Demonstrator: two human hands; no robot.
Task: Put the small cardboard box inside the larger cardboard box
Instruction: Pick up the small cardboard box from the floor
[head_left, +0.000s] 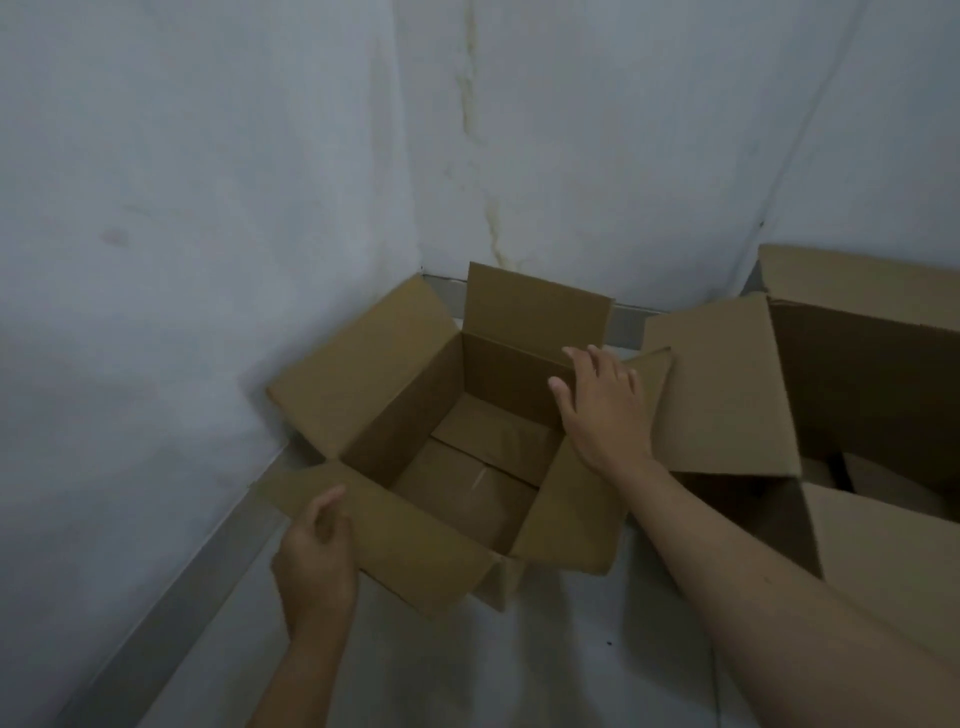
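1. The small cardboard box (415, 431) sits on the pale floor (571, 649) in the corner of the room, its left side close against the left wall (182, 208) and its far side near the far wall (623, 156).
2. Its top is open, with all four flaps folded outward; the far flap stands nearly upright, and the left flap leans toward the left wall.
3. Inside I can see only the folded bottom flaps of the box.
4. My left hand (317, 556) is at the near flap, fingers curled over its left edge and thumb on top, pinching the cardboard.
5. My right hand (605, 410) lies flat and open at the far right corner of the small box, fingers spread, palm down on the right flap where it meets the rim; it grips nothing.
6. The larger cardboard box (883, 374) stands on the floor to the right, just beside the small one, also open.
7. One of its flaps spreads left toward the small box and lies next to my right hand; whether the two boxes touch there I cannot tell.
8. Some cardboard pieces show deep inside the larger box, too dark to make out.
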